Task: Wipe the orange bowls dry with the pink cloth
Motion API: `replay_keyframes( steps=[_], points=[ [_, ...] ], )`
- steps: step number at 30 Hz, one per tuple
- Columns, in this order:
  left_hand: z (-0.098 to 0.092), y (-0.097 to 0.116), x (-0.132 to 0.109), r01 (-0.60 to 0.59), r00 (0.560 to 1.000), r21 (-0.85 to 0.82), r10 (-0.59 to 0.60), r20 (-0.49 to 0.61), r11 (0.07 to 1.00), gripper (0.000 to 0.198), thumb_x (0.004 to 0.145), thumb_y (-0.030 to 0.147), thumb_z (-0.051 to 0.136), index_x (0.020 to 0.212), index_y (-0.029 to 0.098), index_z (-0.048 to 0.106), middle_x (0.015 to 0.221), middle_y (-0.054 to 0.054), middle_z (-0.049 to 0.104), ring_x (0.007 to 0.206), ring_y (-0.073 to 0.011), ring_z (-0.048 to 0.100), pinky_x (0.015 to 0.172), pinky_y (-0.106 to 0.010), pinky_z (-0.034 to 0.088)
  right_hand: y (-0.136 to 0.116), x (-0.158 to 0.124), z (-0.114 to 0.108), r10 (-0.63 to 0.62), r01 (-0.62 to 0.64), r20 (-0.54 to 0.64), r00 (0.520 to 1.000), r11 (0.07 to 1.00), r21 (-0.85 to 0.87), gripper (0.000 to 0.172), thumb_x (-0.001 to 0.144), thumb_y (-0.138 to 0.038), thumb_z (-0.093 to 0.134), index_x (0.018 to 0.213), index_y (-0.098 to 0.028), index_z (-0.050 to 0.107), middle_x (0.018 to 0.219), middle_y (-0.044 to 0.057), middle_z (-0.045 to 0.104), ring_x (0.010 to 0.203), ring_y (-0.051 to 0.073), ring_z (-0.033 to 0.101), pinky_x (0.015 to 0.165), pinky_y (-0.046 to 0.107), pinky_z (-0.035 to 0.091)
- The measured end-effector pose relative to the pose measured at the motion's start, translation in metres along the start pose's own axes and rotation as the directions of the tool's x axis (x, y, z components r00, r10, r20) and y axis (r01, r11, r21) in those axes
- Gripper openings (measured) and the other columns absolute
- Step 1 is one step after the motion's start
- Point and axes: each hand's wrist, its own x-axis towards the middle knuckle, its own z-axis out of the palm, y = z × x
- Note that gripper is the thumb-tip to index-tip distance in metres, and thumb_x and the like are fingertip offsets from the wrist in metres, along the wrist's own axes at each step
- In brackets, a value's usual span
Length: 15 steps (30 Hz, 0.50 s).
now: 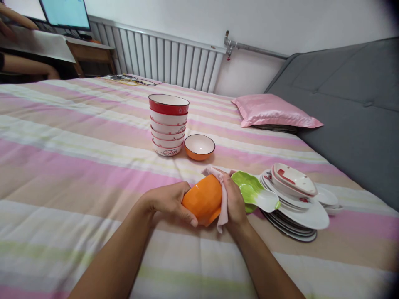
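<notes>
An orange bowl (203,200) is tilted on its side between my two hands, its faceted outside facing me. My left hand (173,202) grips it from the left, thumb along the near side. My right hand (234,200) presses a pale pink cloth (223,207) against the bowl's right side. Just beyond, another orange bowl (199,145) with a white inside stands upright beside a tall stack of white and red bowls (168,128). Close to the right of my right hand lie green leaf-shaped dishes (246,187).
Stacked plates (307,211) with small dishes (294,178) on top stand at the right on the striped bedspread (77,187). Farther back are a pink pillow (274,110), a grey headboard (349,95), cables (134,79) and a radiator (156,54). A person's arm (18,18) shows at a desk, upper left.
</notes>
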Motion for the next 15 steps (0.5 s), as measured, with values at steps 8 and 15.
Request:
replay_keyframes(
  steps=[8,15],
  points=[
    [0.000,0.005,-0.001,-0.030,0.999,-0.030,0.031,0.017,0.999,0.024,0.064,0.023,0.079,0.084,0.013,0.070,0.070,0.000,0.065,0.062,-0.0117,0.056,0.058,-0.019,0.048,-0.012,-0.008,-0.003,-0.304,0.340,0.152,0.941,0.851,-0.400,0.038,0.097,-0.037,0.034,0.121,-0.024,0.061,0.127,0.003,0.061,0.123,0.021,0.051,0.109,0.041,0.034],
    [0.001,0.002,0.001,-0.058,0.998,-0.003,0.058,-0.011,0.998,0.026,0.064,0.025,0.078,0.084,0.012,0.069,0.074,-0.001,0.065,0.064,-0.0122,0.058,0.060,-0.021,0.049,-0.025,-0.017,0.003,-0.486,0.659,0.457,0.745,0.431,-0.616,0.041,0.094,-0.036,0.036,0.126,-0.018,0.056,0.133,0.010,0.056,0.127,0.026,0.045,0.108,0.049,0.033]
  ],
)
